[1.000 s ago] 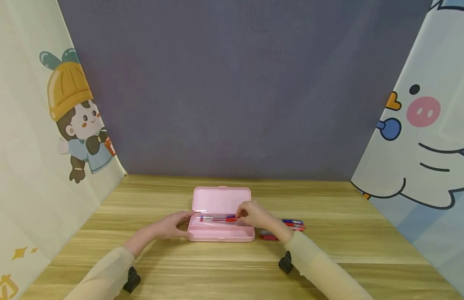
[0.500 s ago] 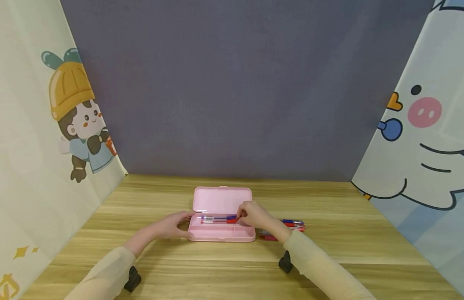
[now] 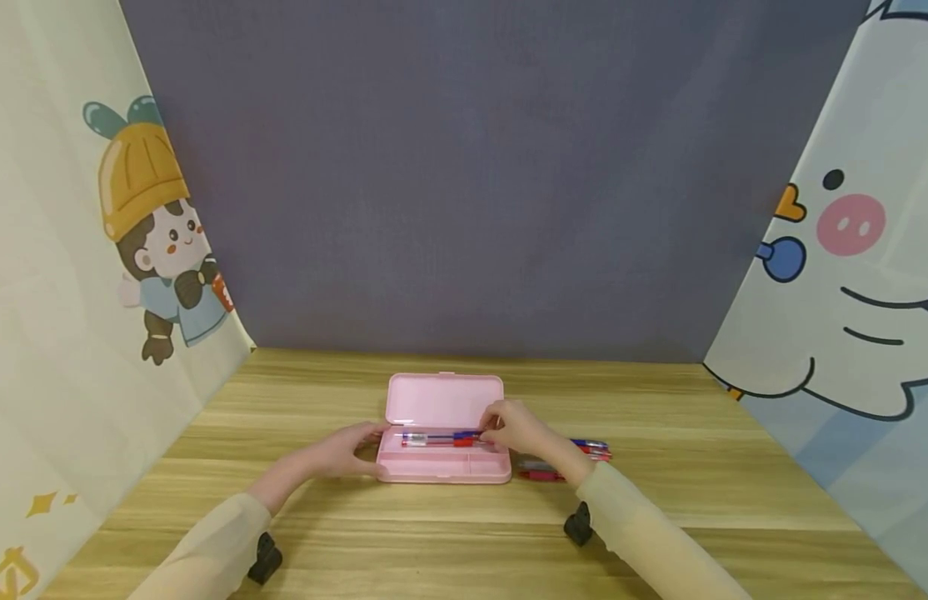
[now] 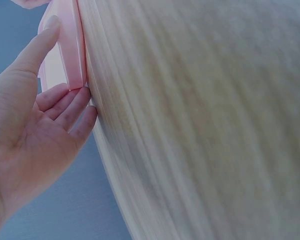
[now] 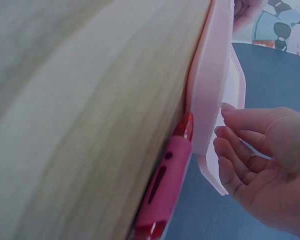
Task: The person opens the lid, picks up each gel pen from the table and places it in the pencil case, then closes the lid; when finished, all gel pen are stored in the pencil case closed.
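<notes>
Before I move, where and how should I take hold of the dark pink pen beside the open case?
Probably pinch the dark pink pen by its barrel, from above and the near side: it lies flat, its red end close to the pink case, and the other pens lie on its far side.

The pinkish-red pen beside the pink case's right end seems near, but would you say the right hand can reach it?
Probably yes: the right hand is at that end of the pink case, seemingly holding nothing, and the pinkish-red pen looks uncovered in the right wrist view; drawing back should suffice.
</notes>
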The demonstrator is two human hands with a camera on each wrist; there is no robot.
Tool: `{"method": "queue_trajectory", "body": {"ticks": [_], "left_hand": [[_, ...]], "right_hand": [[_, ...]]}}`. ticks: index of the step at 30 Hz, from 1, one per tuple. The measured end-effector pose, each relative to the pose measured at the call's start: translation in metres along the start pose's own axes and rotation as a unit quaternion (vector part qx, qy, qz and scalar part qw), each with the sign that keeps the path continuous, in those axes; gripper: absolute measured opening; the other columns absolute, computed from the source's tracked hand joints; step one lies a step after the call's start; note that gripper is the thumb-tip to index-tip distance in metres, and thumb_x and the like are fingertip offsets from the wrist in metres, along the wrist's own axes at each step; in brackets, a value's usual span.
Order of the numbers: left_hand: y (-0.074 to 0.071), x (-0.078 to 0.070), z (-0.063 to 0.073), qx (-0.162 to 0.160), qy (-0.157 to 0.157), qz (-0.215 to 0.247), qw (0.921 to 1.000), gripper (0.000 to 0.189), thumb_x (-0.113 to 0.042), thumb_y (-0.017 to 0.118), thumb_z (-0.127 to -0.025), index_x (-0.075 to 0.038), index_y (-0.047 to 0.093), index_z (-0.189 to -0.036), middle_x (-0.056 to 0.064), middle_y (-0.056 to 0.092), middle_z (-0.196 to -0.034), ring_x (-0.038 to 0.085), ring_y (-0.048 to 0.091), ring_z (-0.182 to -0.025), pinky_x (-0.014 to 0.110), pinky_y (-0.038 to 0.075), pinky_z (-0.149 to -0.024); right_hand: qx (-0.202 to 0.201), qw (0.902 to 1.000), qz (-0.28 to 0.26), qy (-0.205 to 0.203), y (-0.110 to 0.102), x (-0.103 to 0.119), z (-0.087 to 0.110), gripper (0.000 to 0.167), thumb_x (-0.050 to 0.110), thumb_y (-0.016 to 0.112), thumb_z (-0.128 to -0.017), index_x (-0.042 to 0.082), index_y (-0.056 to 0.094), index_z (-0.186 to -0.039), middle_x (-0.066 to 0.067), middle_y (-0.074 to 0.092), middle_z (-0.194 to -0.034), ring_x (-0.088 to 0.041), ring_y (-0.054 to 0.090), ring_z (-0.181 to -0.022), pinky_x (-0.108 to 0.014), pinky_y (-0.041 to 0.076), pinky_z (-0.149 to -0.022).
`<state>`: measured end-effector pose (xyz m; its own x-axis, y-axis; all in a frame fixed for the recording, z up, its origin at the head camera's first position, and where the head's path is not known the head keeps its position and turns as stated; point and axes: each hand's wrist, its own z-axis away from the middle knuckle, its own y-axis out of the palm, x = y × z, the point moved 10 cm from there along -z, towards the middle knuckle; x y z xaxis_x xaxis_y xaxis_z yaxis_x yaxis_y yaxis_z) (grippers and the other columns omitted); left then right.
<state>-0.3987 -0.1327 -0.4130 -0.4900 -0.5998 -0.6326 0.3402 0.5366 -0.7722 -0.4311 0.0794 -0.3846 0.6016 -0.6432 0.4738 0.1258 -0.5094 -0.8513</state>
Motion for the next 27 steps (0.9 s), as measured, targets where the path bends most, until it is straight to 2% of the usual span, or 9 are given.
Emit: {"method": "queue_trajectory", "body": {"ticks": [7, 12, 17, 22, 27], "left_hand": [[-0.001, 0.000, 0.000, -0.001, -0.001, -0.002, 1.0000, 0.079, -0.031, 0.075, -0.079, 0.007, 0.039, -0.137, 0.026, 0.050, -0.132, 0.039, 0.051, -0.120, 0.054, 0.039, -0.105], [-0.001, -0.001, 0.000, -0.002, 0.003, -0.004, 1.0000, 0.078, -0.031, 0.075, -0.080, 0.009, 0.039, -0.136, 0.026, 0.051, -0.131, 0.039, 0.052, -0.119, 0.053, 0.039, -0.104], [0.000, -0.001, 0.000, -0.001, 0.003, 0.001, 1.0000, 0.079, -0.031, 0.075, -0.079, 0.007, 0.039, -0.137, 0.025, 0.051, -0.130, 0.040, 0.051, -0.119, 0.054, 0.039, -0.104], [0.001, -0.001, 0.000, 0.002, 0.000, 0.006, 1.0000, 0.079, -0.032, 0.076, -0.079, 0.006, 0.039, -0.138, 0.025, 0.051, -0.131, 0.040, 0.050, -0.120, 0.054, 0.039, -0.105], [0.002, -0.002, 0.001, 0.004, 0.001, 0.008, 1.0000, 0.079, -0.031, 0.075, -0.079, 0.007, 0.038, -0.137, 0.026, 0.050, -0.131, 0.041, 0.050, -0.120, 0.054, 0.039, -0.105]], "right_hand": [[-0.027, 0.9990, -0.014, -0.032, -0.014, 0.000, 0.007, 0.007, 0.006, 0.068, -0.084, 0.001, 0.068, -0.089, -0.004, 0.067, -0.082, -0.011, 0.061, -0.074, -0.019, 0.053, -0.065], [-0.046, 0.9980, -0.018, -0.039, -0.022, 0.001, 0.014, 0.011, 0.006, 0.067, -0.085, 0.000, 0.069, -0.094, -0.008, 0.069, -0.086, -0.015, 0.063, -0.077, -0.022, 0.055, -0.068], [-0.048, 0.9974, -0.033, -0.041, -0.029, -0.001, 0.022, 0.017, 0.007, 0.065, -0.087, -0.001, 0.067, -0.102, -0.014, 0.069, -0.096, -0.019, 0.064, -0.085, -0.029, 0.057, -0.077], [-0.056, 0.9969, -0.030, -0.047, -0.038, -0.003, 0.030, 0.021, 0.009, 0.064, -0.088, -0.001, 0.067, -0.106, -0.013, 0.069, -0.100, -0.022, 0.064, -0.090, -0.038, 0.056, -0.084], [-0.085, 0.9941, -0.010, -0.068, -0.050, -0.005, 0.037, 0.020, 0.010, 0.067, -0.086, 0.002, 0.068, -0.105, -0.011, 0.069, -0.098, -0.022, 0.065, -0.090, -0.036, 0.057, -0.082]]}}
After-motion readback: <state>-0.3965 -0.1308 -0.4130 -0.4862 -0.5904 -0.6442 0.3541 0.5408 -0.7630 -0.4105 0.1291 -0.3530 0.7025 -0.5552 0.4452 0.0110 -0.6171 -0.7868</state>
